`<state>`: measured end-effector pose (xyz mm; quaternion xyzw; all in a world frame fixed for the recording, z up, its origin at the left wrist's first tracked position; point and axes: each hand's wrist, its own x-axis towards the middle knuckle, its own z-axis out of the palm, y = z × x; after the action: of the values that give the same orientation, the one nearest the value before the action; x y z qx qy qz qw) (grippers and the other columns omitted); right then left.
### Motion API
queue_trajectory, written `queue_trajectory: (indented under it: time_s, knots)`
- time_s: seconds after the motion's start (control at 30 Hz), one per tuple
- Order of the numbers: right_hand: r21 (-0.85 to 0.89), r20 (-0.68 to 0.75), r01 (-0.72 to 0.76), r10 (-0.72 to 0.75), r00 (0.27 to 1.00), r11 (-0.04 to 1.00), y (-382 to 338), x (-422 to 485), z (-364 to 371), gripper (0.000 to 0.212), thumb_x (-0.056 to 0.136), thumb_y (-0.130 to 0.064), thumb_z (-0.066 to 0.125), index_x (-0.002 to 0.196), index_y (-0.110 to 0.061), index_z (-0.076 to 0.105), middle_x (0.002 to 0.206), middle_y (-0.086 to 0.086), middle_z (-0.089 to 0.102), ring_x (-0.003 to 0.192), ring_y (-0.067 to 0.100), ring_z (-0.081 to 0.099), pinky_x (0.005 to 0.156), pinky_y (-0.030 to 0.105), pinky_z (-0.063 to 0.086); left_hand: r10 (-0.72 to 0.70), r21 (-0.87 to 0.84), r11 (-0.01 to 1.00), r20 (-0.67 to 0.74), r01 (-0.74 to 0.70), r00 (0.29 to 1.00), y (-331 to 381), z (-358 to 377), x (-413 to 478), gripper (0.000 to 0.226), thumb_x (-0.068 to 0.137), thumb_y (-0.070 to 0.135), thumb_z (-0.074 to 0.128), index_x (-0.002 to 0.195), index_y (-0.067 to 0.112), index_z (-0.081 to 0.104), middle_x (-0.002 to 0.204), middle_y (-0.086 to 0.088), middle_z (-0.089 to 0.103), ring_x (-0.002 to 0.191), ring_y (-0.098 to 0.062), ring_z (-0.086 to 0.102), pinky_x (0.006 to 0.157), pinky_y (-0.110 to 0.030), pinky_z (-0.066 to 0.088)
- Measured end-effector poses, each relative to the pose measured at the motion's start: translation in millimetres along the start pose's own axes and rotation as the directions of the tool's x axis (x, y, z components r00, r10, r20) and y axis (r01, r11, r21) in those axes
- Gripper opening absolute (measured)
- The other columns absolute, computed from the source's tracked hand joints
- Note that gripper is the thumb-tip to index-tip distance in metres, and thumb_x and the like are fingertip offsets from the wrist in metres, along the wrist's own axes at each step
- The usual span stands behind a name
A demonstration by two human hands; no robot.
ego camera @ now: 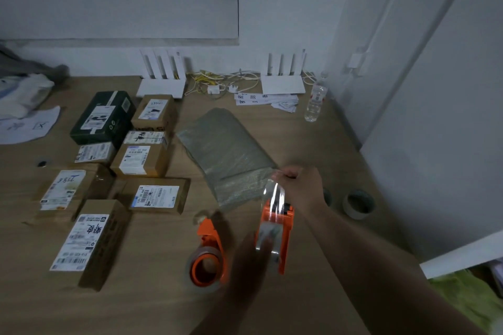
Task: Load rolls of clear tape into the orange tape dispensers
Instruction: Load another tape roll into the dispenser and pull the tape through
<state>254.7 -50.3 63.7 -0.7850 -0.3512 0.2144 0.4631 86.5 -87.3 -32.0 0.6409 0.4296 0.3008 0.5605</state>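
Two hands on one dispenser [275, 228] — left hand [253, 258] clamps its body, right hand [302, 187] pinches the tape [277, 198] end; pull straight, keep strip taut and untwisted.

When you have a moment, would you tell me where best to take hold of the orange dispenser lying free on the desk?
Probably grip the idle dispenser by its orange frame just behind the blade end, coming from above. It lies flat, the tape roll fills its near end, and the left hand blurs close on its right.
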Motion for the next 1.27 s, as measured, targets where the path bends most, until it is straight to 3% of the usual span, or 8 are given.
queue_trajectory:
  time_s: [0.13, 0.23, 0.43, 0.7, 0.83, 0.93, 1.03, 1.27]
  knots:
    - [-0.023, -0.009, -0.025, 0.025, 1.0, 0.999, 5, 3, 3, 0.012, 0.076, -0.021, 0.08, 0.084, -0.012, 0.08, 0.059, -0.018, 0.062, 0.055, -0.008, 0.055, 0.059, 0.016, 0.039, 0.081, 0.036, 0.996, 0.102, -0.085, 0.992, -1, -4, -8, 0.031, 0.078, 0.047, 0.071, 0.098, 0.024, 0.066, 0.093, 0.008, 0.072, 0.081, -0.011, 0.071, 0.07, -0.034, 0.058]
    - [0.019, -0.022, -0.041, 0.041, 0.999, 0.999, 7, 4, 3, 0.009, 0.075, -0.018, 0.08, 0.081, -0.011, 0.08, 0.048, -0.02, 0.059, 0.048, -0.013, 0.054, 0.059, 0.017, 0.04, 0.062, 0.03, 0.997, 0.113, -0.066, 0.992, -6, -6, -7, 0.039, 0.071, 0.035, 0.078, 0.105, 0.021, 0.065, 0.102, 0.01, 0.072, 0.082, -0.014, 0.072, 0.068, -0.043, 0.061]
    - [0.064, -0.025, -0.005, 0.007, 1.0, 0.998, -3, 4, 0, 0.004, 0.079, -0.02, 0.077, 0.078, -0.017, 0.079, 0.062, -0.012, 0.069, 0.057, -0.002, 0.061, 0.063, 0.023, 0.05, 0.135, 0.092, 0.986, 0.051, -0.139, 0.99, 2, -6, 2, 0.029, 0.073, 0.044, 0.072, 0.094, 0.025, 0.065, 0.085, 0.01, 0.072, 0.075, -0.004, 0.068, 0.066, -0.02, 0.054]
    - [0.053, -0.136, 0.022, -0.015, 0.991, 0.998, -11, 9, -8, 0.044, 0.081, -0.023, 0.073, 0.04, -0.031, 0.058, 0.035, -0.014, 0.048, 0.039, -0.002, 0.041, 0.048, 0.023, 0.032, -0.09, 0.055, 0.994, -0.058, 0.093, 0.994, 7, -6, 11, 0.027, 0.068, 0.051, 0.072, 0.072, 0.025, 0.065, 0.062, -0.001, 0.069, 0.058, -0.016, 0.066, 0.059, -0.039, 0.055]
    - [0.011, -0.108, 0.034, -0.033, 0.994, 0.999, -15, 9, -9, 0.025, 0.079, -0.027, 0.074, 0.06, -0.013, 0.071, 0.055, 0.002, 0.068, 0.052, 0.001, 0.057, 0.054, 0.025, 0.043, -0.142, 0.001, 0.99, -0.076, 0.142, 0.987, 4, -9, 2, 0.035, 0.065, 0.056, 0.073, 0.08, 0.025, 0.066, 0.063, -0.009, 0.07, 0.057, -0.028, 0.067, 0.06, -0.058, 0.056]
    - [0.093, -0.091, -0.037, 0.046, 0.995, 0.995, -8, 13, -10, 0.022, 0.079, -0.024, 0.076, 0.064, -0.009, 0.073, 0.052, 0.001, 0.066, 0.052, 0.007, 0.059, 0.055, 0.027, 0.046, -0.014, 0.005, 1.0, -0.061, 0.014, 0.998, 27, -12, -12, 0.017, 0.071, 0.048, 0.074, 0.084, 0.05, 0.063, 0.066, -0.016, 0.068, 0.059, -0.036, 0.066, 0.056, -0.055, 0.055]
    - [0.135, -0.05, -0.09, 0.098, 0.994, 0.987, -8, 22, -12, 0.022, 0.078, -0.021, 0.075, 0.064, -0.005, 0.073, 0.048, 0.0, 0.059, 0.045, 0.009, 0.05, 0.051, 0.027, 0.044, 0.076, 0.046, 0.996, -0.083, -0.072, 0.994, 38, -15, -19, 0.065, 0.079, 0.027, 0.076, 0.087, 0.082, 0.043, 0.073, -0.015, 0.07, 0.065, -0.032, 0.07, 0.058, -0.045, 0.059]
    - [0.256, 0.032, -0.141, 0.137, 0.99, 0.956, -15, 38, -12, 0.009, 0.081, -0.005, 0.073, 0.076, 0.002, 0.075, 0.056, 0.004, 0.059, 0.049, 0.01, 0.048, 0.043, 0.017, 0.041, 0.026, -0.074, 0.997, -0.146, -0.037, 0.989, 51, -16, -33, 0.028, 0.062, 0.046, 0.075, 0.085, 0.031, 0.069, 0.073, -0.01, 0.073, 0.058, -0.024, 0.071, 0.051, -0.048, 0.058]
